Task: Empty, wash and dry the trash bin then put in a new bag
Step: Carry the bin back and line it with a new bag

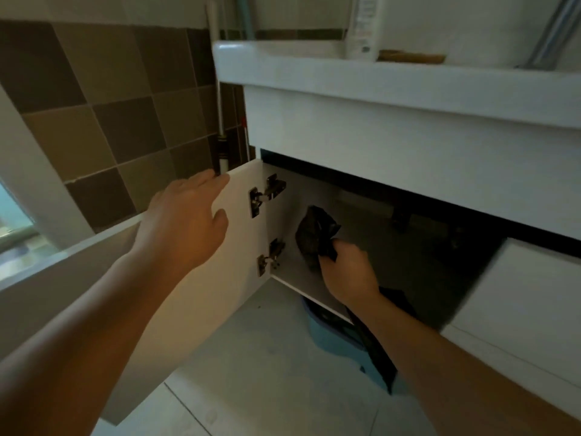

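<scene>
both forearms fill the near foreground, reaching up toward the cupboard under the white basin. right hand (347,270) has its fingers clamped round a crumpled black plastic bag (314,239) just inside the open cupboard, one tail of the bag trailing down along the forearm; it looks like the new liner being fetched. below, on the pale tiled floor, the blue plastic trash bin (330,336) stands partly hidden by that arm. left hand (185,220) holds the white cabinet door (239,247) by its top edge, fingers apart over it, thumb on the inner face, likely keeping it swung wide for access.
</scene>
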